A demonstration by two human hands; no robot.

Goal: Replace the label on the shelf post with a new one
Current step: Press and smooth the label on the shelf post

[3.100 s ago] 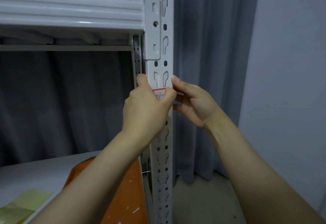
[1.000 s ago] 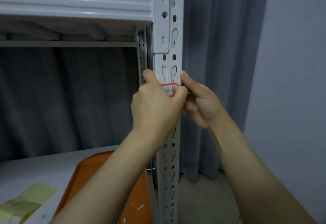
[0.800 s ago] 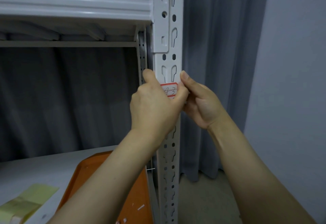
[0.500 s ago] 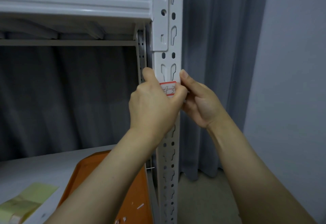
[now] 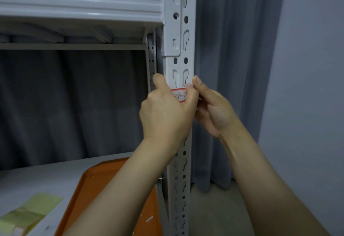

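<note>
My left hand [image 5: 163, 116] is curled against the front of the shelf post [image 5: 178, 68]. Its thumb stands up along the post's left edge, and its bent fingers [image 5: 189, 98] pinch the red-bordered label [image 5: 179, 95], which sits flat on the post just below a pair of keyhole slots. My right hand [image 5: 212, 111] has its thumb laid against the post's right edge, touching the label's top corner. Its other fingers are behind the post, so I cannot tell what they hold. The main risk I see is a crooked or creased label: if one hand pulls or presses harder than the other, the paper may skew, wrinkle or tear at a corner. My left hand hides the label's lower edge, so I may misjudge its line. A corner could also bridge a slot and lift.
</note>
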